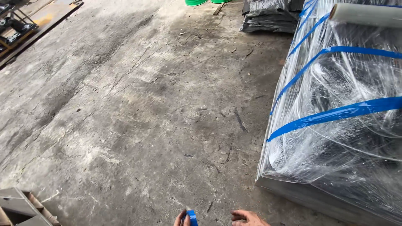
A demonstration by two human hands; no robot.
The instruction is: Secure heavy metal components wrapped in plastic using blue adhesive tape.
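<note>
- At the bottom edge of the head view, the left hand [181, 218] grasps a small blue roll of tape [192, 217]; its fingers are wrapped round the roll, though most of the hand is cut off by the frame.
- Just beside it, the right hand [248, 218] shows only curled fingertips; they appear released and hold nothing, but the rest of the hand is out of view, so this is not certain.
- Both hands hang above the stained, cracked concrete floor [138, 113], near the corner of the load but apart from it.
- To the right stands a large bundle wrapped in clear stretch film [343, 142], its dark contents blurred behind the plastic.
- Three blue tape bands [335, 113] already run across the film and down its near side, so the wrapping and banding look largely done.
- A roll of stretch film [366, 14] lies on top of the bundle.
- Farther back sits a stack of dark sacks [268, 16], and a grey metal frame [21, 207] fills the lower left corner.
</note>
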